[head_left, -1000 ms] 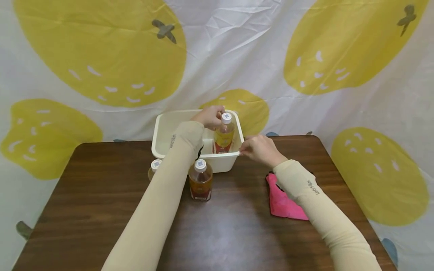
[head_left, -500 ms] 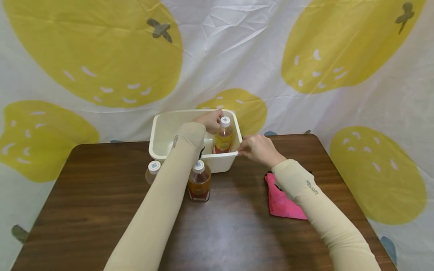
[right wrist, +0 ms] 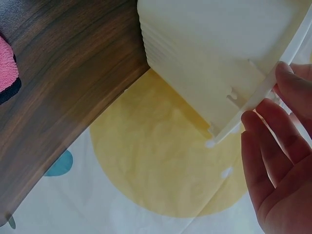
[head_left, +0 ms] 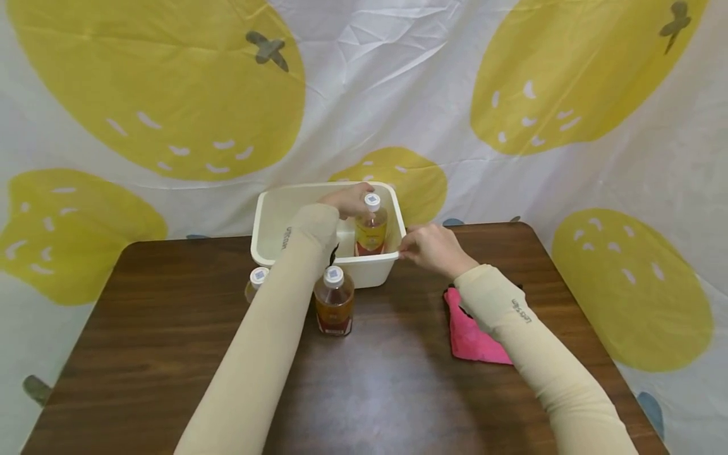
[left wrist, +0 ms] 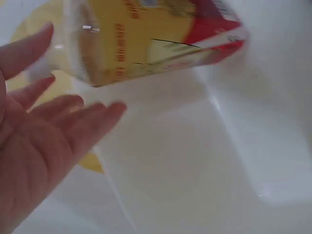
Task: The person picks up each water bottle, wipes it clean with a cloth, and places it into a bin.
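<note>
A bottle [head_left: 371, 234] with a white cap and a yellow and red label stands inside the white plastic bin [head_left: 263, 218], at its right end. Beside the bottle's neck is my left hand [head_left: 348, 201]; the left wrist view shows its fingers [left wrist: 92, 124] spread and loosely extended, apart from the bottle's body. My right hand [head_left: 435, 248] pinches the bin's right rim [right wrist: 265, 90] between thumb and fingers. Two similar bottles are on the table in front of the bin: one amber bottle [head_left: 334, 309] near the middle, another [head_left: 254, 285] partly hidden behind my left sleeve.
A pink cloth item [head_left: 478, 335] with dark edging lies on the wooden table [head_left: 387, 392], partly under my right forearm. Behind the bin hangs a white curtain [head_left: 387, 95] printed with yellow fruit.
The bottle in the bin has shifted slightly left, away from the bin's right wall. My left hand's fingers have loosened from around its neck. My right hand keeps its hold on the rim.
</note>
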Motion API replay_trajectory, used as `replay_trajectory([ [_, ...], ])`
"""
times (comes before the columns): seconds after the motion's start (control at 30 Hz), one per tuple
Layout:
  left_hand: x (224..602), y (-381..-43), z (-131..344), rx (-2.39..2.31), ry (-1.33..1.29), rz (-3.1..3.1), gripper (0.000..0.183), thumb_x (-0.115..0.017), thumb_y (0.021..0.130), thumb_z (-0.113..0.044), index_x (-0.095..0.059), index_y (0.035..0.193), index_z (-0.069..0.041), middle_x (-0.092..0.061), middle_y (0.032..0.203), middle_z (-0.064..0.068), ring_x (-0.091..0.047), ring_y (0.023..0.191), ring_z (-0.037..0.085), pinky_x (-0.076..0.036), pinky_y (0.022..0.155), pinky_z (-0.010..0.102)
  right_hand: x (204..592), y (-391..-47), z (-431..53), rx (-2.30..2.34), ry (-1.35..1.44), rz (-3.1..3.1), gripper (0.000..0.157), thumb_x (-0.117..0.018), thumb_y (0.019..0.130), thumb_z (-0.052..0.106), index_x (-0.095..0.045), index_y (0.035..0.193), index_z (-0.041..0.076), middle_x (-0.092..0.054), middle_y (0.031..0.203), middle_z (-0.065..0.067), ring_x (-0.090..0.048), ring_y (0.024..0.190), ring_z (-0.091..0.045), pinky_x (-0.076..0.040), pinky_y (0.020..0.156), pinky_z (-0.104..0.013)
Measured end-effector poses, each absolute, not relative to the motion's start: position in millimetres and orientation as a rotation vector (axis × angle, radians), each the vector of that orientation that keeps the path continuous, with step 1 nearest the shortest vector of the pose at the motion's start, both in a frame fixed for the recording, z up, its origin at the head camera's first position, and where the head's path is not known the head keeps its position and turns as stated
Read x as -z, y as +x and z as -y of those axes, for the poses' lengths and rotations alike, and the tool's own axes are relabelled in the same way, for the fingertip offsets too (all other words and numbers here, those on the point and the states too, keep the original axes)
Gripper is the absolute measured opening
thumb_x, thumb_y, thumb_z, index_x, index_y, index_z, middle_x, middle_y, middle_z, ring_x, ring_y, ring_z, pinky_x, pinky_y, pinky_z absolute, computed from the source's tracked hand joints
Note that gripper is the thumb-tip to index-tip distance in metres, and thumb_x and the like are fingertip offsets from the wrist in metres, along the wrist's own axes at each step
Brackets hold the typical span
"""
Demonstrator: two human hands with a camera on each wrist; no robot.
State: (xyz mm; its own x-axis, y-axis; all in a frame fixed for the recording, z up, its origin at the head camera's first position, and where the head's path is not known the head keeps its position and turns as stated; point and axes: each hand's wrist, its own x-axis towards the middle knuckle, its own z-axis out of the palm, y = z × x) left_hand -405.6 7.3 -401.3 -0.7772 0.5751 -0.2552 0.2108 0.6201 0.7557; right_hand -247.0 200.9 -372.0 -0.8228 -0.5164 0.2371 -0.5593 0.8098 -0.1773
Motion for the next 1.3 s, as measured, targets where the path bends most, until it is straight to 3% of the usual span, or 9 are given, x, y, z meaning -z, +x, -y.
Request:
replay_trajectory([
  [0.1,346,-370,-2,-0.933,0.698,-2.471,0.072,-0.066,0.075,-0.014,-0.032,0.138,-0.005,-0.039,0.137,0.013,-0.041,0.120,0.027,-0.038,0.096,0.040,372,-250,-203,-0.355,0.832,2.832,0.007,-0.077,0.071,0.019,-0.074,0.077,0.018,-0.060,0.073,0.006,-0.061,0.069,-0.018,-0.047,0.055,-0.039],
  [0.17,309,-347,0,-0.888,0.751,-2.553,0.068,-0.061,0.080,-0.012,-0.029,0.138,0.000,-0.034,0.142,0.015,-0.031,0.130,0.028,-0.025,0.107,0.035,371,-251,-205,-0.352,0.816,2.846,0.007,-0.076,0.071,0.019,-0.074,0.078,0.018,-0.060,0.074,0.006,-0.061,0.070,-0.019,-0.047,0.055,-0.039],
  [0.37,241,-300,19,-0.939,0.924,-2.788,0.067,-0.063,0.083,-0.017,-0.030,0.138,0.001,-0.032,0.143,0.015,-0.026,0.133,0.025,-0.019,0.109,0.029,370,-255,-209,-0.357,0.790,2.877,0.007,-0.075,0.073,0.020,-0.074,0.079,0.018,-0.061,0.076,0.005,-0.061,0.070,-0.019,-0.047,0.056,-0.038],
  [0.5,223,-262,37,-0.984,1.045,-2.931,0.070,-0.067,0.080,-0.020,-0.032,0.136,0.004,-0.035,0.140,0.017,-0.028,0.131,0.025,-0.019,0.109,0.029,368,-257,-212,-0.359,0.790,2.886,0.006,-0.075,0.073,0.019,-0.074,0.079,0.018,-0.061,0.076,0.004,-0.061,0.069,-0.018,-0.047,0.055,-0.038],
  [0.63,236,-231,51,-1.021,1.183,-3.012,0.068,-0.070,0.078,-0.022,-0.037,0.131,0.007,-0.041,0.134,0.020,-0.033,0.127,0.029,-0.022,0.108,0.032,366,-260,-215,-0.357,0.788,2.876,0.006,-0.075,0.073,0.018,-0.074,0.078,0.017,-0.061,0.075,0.006,-0.061,0.069,-0.018,-0.048,0.055,-0.038],
  [1.03,344,-168,76,-1.172,0.971,-2.954,0.071,-0.074,0.075,-0.023,-0.038,0.128,0.007,-0.043,0.129,0.021,-0.039,0.122,0.031,-0.031,0.103,0.042,369,-262,-216,-0.368,0.813,2.864,0.005,-0.075,0.072,0.016,-0.074,0.077,0.016,-0.062,0.074,0.004,-0.061,0.068,-0.019,-0.048,0.056,-0.037],
  [1.3,401,-161,59,-1.375,0.807,-2.889,0.068,-0.071,0.078,-0.020,-0.035,0.130,0.005,-0.041,0.129,0.021,-0.038,0.121,0.030,-0.031,0.102,0.043,369,-262,-218,-0.352,0.801,2.871,0.006,-0.075,0.073,0.018,-0.074,0.078,0.017,-0.062,0.075,0.004,-0.061,0.069,-0.019,-0.048,0.056,-0.037],
])
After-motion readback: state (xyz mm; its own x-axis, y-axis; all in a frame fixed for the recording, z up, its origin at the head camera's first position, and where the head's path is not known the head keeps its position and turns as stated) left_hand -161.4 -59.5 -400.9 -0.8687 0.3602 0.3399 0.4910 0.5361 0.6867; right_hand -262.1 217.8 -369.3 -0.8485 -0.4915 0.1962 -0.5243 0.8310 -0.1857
